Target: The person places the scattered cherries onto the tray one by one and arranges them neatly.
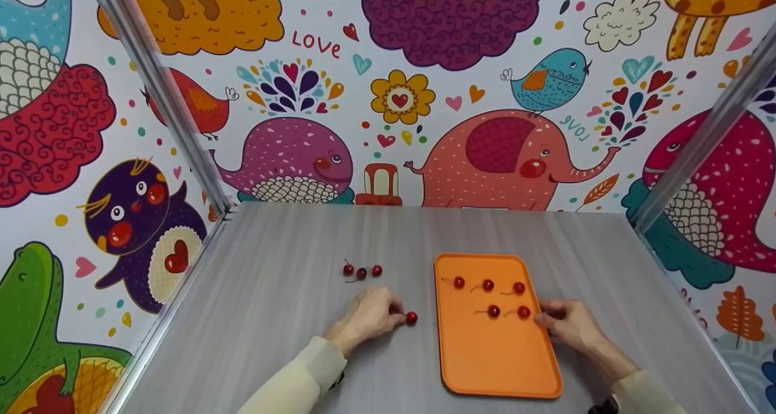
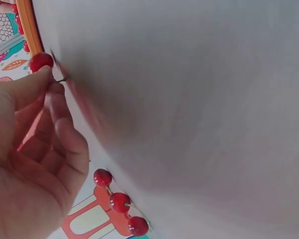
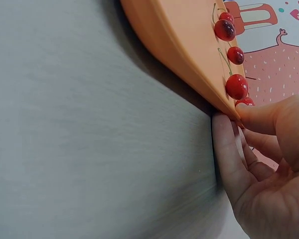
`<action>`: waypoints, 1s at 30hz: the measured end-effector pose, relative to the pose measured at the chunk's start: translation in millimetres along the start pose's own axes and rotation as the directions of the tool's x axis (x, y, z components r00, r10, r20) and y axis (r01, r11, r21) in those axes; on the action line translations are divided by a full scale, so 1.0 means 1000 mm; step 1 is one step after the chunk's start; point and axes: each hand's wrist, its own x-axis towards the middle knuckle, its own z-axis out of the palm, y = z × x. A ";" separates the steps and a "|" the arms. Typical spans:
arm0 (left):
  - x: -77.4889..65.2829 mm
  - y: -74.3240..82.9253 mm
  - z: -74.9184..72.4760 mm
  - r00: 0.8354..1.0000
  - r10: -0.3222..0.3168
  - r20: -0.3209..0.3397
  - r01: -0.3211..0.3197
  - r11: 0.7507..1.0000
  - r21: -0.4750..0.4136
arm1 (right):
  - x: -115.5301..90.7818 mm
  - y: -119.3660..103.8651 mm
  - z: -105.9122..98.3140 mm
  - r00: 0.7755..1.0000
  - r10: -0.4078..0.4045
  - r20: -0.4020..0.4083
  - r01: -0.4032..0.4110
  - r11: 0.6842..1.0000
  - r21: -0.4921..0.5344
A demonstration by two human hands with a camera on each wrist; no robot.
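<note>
Cherry (image 1: 411, 318) just outside the left edge of the orange tray (image 1: 497, 362) | my left hand (image 1: 371, 312) pinches it by the stem (image 2: 61, 80) | my right hand (image 1: 571, 324) pinches the tray's right edge | cherry looks light, slippery, easy to squash; stem seems best to hold

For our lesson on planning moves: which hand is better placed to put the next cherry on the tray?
Probably the left hand: it pinches a cherry just left of the tray, with three cherries nearby. The right hand grips the tray's right edge, so it seems better suited to steadying.
</note>
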 end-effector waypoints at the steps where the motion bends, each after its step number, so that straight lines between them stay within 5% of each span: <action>1: 0.000 0.000 0.000 1.000 0.001 -0.003 -0.001 1.000 -0.001 | 0.000 0.000 0.000 1.000 0.001 -0.004 -0.001 1.000 -0.001; 17: 0.010 0.011 -0.005 0.999 -0.028 -0.029 0.026 0.998 -0.051 | 0.000 0.001 0.002 1.000 -0.017 -0.021 0.017 1.000 -0.002; 30: 0.028 0.030 0.002 0.996 0.063 -0.070 -0.072 0.989 -0.132 | -0.001 0.000 0.001 1.000 -0.008 -0.012 0.007 1.000 -0.003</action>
